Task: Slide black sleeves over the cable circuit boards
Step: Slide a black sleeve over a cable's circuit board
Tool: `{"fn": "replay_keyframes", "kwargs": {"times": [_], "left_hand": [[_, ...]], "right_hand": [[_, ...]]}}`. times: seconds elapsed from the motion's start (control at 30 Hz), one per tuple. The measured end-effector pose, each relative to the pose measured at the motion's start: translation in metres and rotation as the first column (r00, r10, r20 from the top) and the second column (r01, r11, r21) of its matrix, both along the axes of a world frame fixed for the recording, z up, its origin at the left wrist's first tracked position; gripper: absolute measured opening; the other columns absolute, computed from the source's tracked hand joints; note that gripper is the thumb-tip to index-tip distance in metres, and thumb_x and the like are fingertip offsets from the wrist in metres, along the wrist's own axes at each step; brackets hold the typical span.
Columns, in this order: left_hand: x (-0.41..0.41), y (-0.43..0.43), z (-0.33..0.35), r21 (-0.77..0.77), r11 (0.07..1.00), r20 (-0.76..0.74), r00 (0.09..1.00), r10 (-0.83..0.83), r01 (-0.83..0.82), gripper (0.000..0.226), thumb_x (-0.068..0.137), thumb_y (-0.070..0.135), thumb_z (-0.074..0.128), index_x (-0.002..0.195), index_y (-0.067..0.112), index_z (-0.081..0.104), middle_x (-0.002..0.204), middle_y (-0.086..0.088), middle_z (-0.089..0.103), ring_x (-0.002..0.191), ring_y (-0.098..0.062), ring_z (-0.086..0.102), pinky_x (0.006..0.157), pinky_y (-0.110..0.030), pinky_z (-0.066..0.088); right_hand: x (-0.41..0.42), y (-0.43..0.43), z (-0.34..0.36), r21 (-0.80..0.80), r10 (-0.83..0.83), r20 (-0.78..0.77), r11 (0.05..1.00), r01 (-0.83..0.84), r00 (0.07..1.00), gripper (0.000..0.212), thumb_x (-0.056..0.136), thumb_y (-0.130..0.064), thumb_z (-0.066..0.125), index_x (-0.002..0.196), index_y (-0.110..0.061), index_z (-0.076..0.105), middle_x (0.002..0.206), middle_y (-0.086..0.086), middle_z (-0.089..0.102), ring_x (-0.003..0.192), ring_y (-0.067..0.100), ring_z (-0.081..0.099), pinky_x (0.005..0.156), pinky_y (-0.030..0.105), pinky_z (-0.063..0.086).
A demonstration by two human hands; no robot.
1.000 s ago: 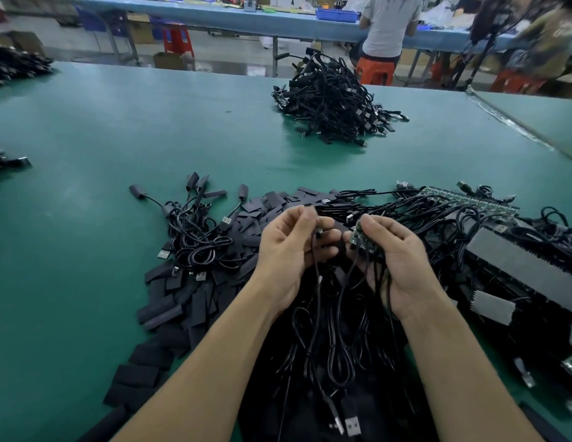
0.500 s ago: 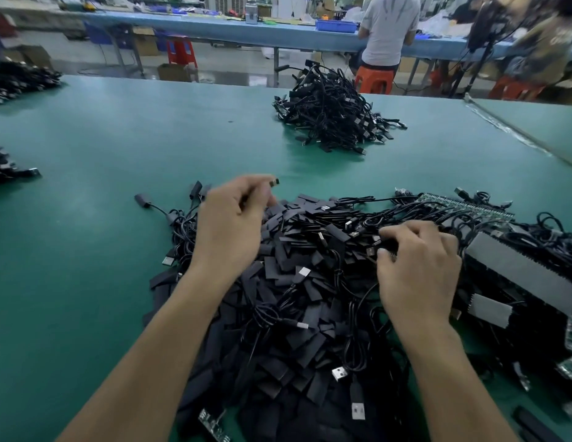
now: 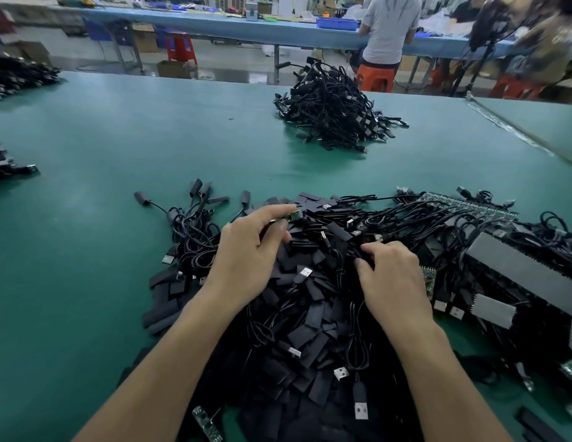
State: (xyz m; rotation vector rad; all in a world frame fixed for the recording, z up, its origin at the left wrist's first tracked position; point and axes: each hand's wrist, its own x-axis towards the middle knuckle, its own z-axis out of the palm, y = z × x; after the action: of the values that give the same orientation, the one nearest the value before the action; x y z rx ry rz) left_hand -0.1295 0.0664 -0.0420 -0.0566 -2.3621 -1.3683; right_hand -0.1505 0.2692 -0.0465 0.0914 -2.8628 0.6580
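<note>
Green table (image 3: pixel 118 148): sleeve-and-cable heap (image 3: pixel 310 330) near; cable pile (image 3: pixel 332 110) far.

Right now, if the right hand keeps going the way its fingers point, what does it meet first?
The black sleeves heaped with cables just ahead of the right hand; its fingertips seem to be among them, depth unclear.

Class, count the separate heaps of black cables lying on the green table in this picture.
4: the near heap, the far centre heap, the left-edge heap and the far-left heap. Others may lie out of view.
</note>
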Motion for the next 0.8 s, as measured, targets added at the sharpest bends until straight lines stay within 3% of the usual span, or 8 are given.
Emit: {"fn": "replay_keyframes", "kwargs": {"times": [0.13,0.27,0.4,0.5,0.57,0.63,0.73,0.8], "left_hand": [[-0.001,0.007,-0.005,0.049,0.996,0.073,0.994,-0.076,0.072,0.03,0.104,0.013,0.048,0.126,0.023,0.065,0.078,0.015,0.068,0.044,-0.003,0.039,0.043,-0.017,0.035],[0.001,0.012,-0.018,0.126,0.987,0.164,0.98,-0.115,0.095,0.033,0.105,0.013,0.045,0.134,0.024,0.058,0.082,0.014,0.071,0.052,-0.018,0.044,0.049,-0.034,0.042],[0.002,0.01,-0.02,0.133,0.985,0.148,0.981,-0.127,0.107,0.024,0.104,0.015,0.046,0.121,0.03,0.053,0.086,0.014,0.074,0.046,-0.016,0.04,0.047,-0.031,0.039],[0.005,0.013,-0.02,0.115,0.986,0.162,0.977,-0.136,0.118,0.023,0.103,0.016,0.048,0.109,0.036,0.057,0.088,0.017,0.074,0.057,-0.026,0.057,0.057,-0.033,0.05],[0.007,0.015,-0.019,0.139,0.981,0.171,0.973,-0.157,0.134,0.021,0.103,0.019,0.051,0.108,0.038,0.06,0.089,0.016,0.075,0.077,-0.018,0.069,0.075,-0.035,0.056],[0.008,0.016,-0.019,0.214,0.964,0.149,0.97,-0.19,0.156,0.015,0.099,0.026,0.056,0.108,0.037,0.062,0.088,0.01,0.075,0.085,-0.01,0.071,0.084,-0.04,0.059],[0.009,0.015,-0.019,0.33,0.925,0.105,0.967,-0.233,0.187,0.018,0.088,0.036,0.066,0.106,0.034,0.066,0.085,-0.003,0.075,0.082,-0.026,0.072,0.082,-0.05,0.06],[0.009,0.014,-0.02,0.366,0.909,0.092,0.965,-0.248,0.199,0.019,0.087,0.029,0.072,0.106,0.032,0.068,0.081,-0.005,0.074,0.073,-0.026,0.071,0.07,-0.04,0.06]], "right_hand": [[0.001,0.004,0.0,-0.13,-0.013,-0.11,0.991,-0.001,0.994,0.021,0.097,-0.025,0.061,0.109,-0.015,0.075,0.102,0.006,0.068,0.094,0.024,0.063,0.084,0.036,0.052],[0.001,0.005,-0.002,-0.209,-0.04,-0.234,0.978,-0.01,0.971,0.017,0.097,-0.022,0.061,0.108,-0.017,0.074,0.095,0.001,0.073,0.085,0.02,0.067,0.08,0.033,0.053],[0.002,0.004,-0.003,-0.412,-0.035,-0.26,0.908,-0.078,0.965,0.02,0.095,-0.016,0.065,0.113,-0.021,0.072,0.086,-0.009,0.072,0.067,-0.005,0.059,0.071,0.006,0.044],[0.003,0.002,-0.003,-0.59,0.095,-0.253,0.773,-0.231,0.963,0.022,0.091,-0.014,0.07,0.103,-0.031,0.074,0.082,-0.015,0.073,0.077,0.0,0.068,0.073,0.014,0.052],[0.005,-0.001,-0.004,-0.653,0.202,-0.247,0.688,-0.317,0.948,0.025,0.088,-0.009,0.072,0.098,-0.031,0.074,0.088,-0.016,0.074,0.083,0.005,0.07,0.077,0.019,0.055],[0.006,-0.003,-0.005,-0.682,0.283,-0.233,0.635,-0.364,0.93,0.027,0.086,-0.006,0.073,0.094,-0.032,0.075,0.087,-0.013,0.075,0.083,0.007,0.071,0.077,0.021,0.055],[0.008,-0.005,-0.006,-0.689,0.355,-0.217,0.604,-0.4,0.909,0.028,0.085,-0.007,0.076,0.091,-0.034,0.075,0.085,-0.013,0.075,0.081,0.007,0.071,0.073,0.017,0.053],[0.008,-0.005,-0.006,-0.676,0.371,-0.228,0.605,-0.421,0.9,0.028,0.084,-0.007,0.076,0.093,-0.034,0.075,0.085,-0.014,0.075,0.081,0.005,0.07,0.072,0.013,0.05]]}}
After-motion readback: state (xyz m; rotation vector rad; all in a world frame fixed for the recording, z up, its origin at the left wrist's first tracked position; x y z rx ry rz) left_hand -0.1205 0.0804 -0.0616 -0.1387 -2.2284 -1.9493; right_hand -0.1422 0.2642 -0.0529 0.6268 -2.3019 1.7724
